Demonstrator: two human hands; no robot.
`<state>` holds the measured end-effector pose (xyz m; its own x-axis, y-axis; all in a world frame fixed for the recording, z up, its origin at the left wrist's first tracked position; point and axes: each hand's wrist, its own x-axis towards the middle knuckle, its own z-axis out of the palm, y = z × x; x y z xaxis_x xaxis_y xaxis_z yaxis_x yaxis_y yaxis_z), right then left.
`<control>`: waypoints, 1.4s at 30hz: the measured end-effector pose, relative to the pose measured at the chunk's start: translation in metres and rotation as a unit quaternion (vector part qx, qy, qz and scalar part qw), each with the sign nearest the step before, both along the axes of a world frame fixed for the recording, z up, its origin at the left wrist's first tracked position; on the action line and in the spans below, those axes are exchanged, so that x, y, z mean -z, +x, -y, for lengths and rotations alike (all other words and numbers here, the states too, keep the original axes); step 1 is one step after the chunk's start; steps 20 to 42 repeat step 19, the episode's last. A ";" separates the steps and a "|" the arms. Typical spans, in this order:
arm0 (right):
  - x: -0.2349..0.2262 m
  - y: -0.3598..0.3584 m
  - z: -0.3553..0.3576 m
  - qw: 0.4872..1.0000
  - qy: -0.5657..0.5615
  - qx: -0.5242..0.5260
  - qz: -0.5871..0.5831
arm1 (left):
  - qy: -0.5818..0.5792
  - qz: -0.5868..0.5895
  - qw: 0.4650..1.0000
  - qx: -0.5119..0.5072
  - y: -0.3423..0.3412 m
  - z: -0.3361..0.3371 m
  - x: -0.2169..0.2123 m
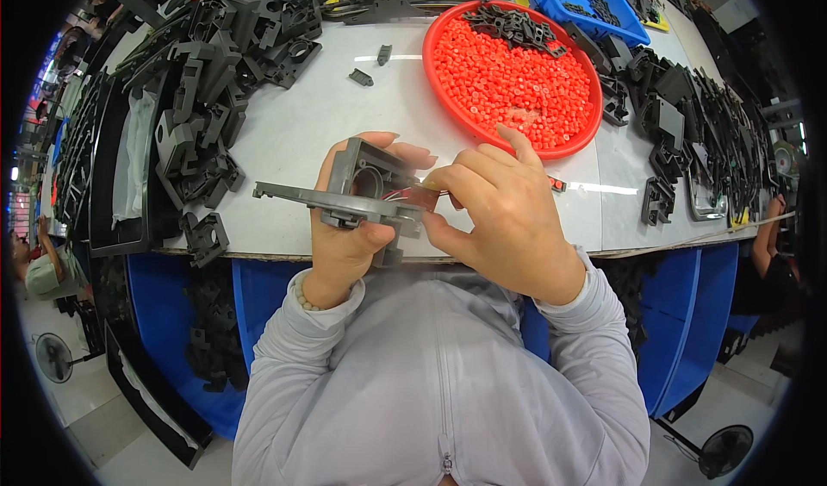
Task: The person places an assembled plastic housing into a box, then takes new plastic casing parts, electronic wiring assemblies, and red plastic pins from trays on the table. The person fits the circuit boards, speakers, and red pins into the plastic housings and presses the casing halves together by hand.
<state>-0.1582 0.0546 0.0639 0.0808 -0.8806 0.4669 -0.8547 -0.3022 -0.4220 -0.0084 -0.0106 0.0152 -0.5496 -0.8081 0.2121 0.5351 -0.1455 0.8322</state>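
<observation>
My left hand [338, 240] is wrapped round a dark grey plastic housing [349, 171] with a round opening and a long flat arm reaching left. It is held above the table's near edge. Between thumb and fingertips, my right hand [508, 210] pinches a small thin reddish-brown piece [420, 196], perhaps a circuit board, against the housing's right side. Thin wires show beside that piece, and its far end is hidden in the housing. A small dark part with red buttons [557, 184] lies just right of my right hand.
A red round tray [438, 77] holds many small red caps and several black clips. Grey housings [215, 72] are heaped at left, more dark parts [668, 124] at right. A blue bin [633, 31] stands at the back. Two small dark pieces [361, 77] lie on the white table [284, 133].
</observation>
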 end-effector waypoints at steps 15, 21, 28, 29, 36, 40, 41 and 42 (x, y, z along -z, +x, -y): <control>0.002 -0.006 0.008 0.996 0.060 -0.026 0.065 | -0.025 0.084 0.996 -0.012 0.005 -0.003 0.001; 0.008 -0.004 0.007 0.998 0.021 -0.018 0.048 | -0.061 0.012 0.998 -0.024 0.003 -0.002 0.010; 0.008 -0.004 0.007 0.998 0.021 -0.018 0.048 | -0.061 0.012 0.998 -0.024 0.003 -0.002 0.010; 0.008 -0.004 0.007 0.998 0.021 -0.018 0.048 | -0.061 0.012 0.998 -0.024 0.003 -0.002 0.010; 0.008 -0.004 0.007 0.998 0.021 -0.018 0.048 | -0.061 0.012 0.998 -0.024 0.003 -0.002 0.010; 0.008 -0.004 0.007 0.998 0.021 -0.018 0.048 | -0.061 0.012 0.998 -0.024 0.003 -0.002 0.010; 0.008 -0.004 0.007 0.998 0.021 -0.018 0.048 | -0.061 0.012 0.998 -0.024 0.003 -0.002 0.010; 0.008 -0.004 0.007 0.998 0.021 -0.018 0.048 | -0.061 0.012 0.998 -0.024 0.003 -0.002 0.010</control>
